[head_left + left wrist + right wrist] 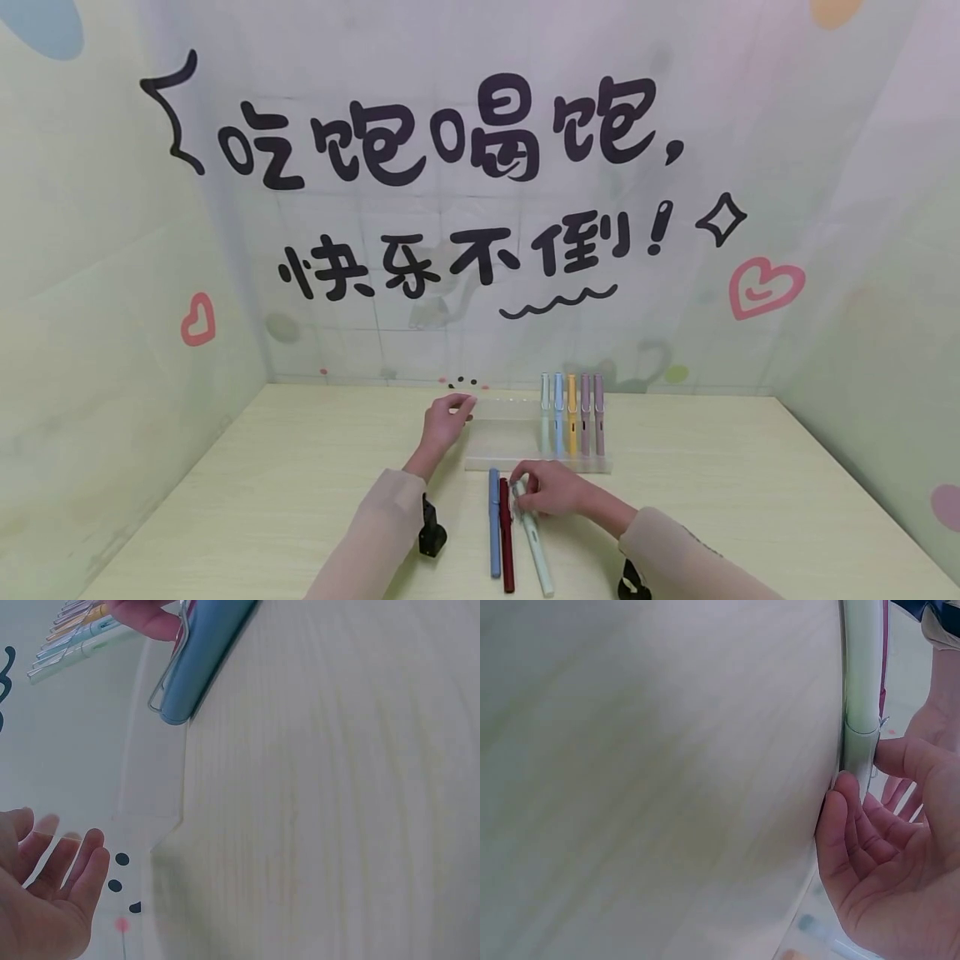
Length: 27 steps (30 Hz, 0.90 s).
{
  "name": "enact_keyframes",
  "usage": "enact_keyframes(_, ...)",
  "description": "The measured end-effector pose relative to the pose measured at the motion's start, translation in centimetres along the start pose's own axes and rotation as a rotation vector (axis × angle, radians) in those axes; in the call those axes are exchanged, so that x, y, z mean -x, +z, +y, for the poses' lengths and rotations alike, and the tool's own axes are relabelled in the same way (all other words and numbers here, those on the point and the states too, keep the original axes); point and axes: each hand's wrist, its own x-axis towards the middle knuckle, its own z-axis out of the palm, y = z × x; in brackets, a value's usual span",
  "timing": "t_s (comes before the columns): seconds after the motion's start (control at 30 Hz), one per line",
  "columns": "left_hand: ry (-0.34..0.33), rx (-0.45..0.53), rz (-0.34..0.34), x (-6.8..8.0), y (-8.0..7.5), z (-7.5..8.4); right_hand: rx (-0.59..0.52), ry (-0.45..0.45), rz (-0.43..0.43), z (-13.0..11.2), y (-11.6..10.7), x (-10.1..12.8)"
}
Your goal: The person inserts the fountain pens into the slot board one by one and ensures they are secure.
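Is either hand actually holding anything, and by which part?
The right hand pinches the pale green pen near its cap end. The left hand rests open-fingered at the clear pen stand, gripping nothing.

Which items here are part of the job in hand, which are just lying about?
In the job:
- pale green pen, right hand pinching it
- clear pen stand, left hand at it
- five pens standing
- blue pen, red pen

Lying about:
- wall lettering

**Soft, even light; wrist views blurred**

Bright, diffuse light fills the scene, casting only faint shadows under the right hand (551,490) and left hand (444,421). The head view bends at its edges. Both wrist views are soft, the table (337,795) beside each hand smeared and out of focus.
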Motion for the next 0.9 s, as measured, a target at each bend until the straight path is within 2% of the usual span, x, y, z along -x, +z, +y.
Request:
enact_keyframes(0.37, 0.006, 0.007, -0.002, 0.00, 0.00, -0.09, 0.004, 0.015, 0.049, -0.10, 0.07, 0.28)
enact_keyframes(0.9, 0.017, 0.011, -0.004, 0.01, 0.02, -0.12, -0.177, 0.029, 0.055, 0.58, -0.08, 0.64)
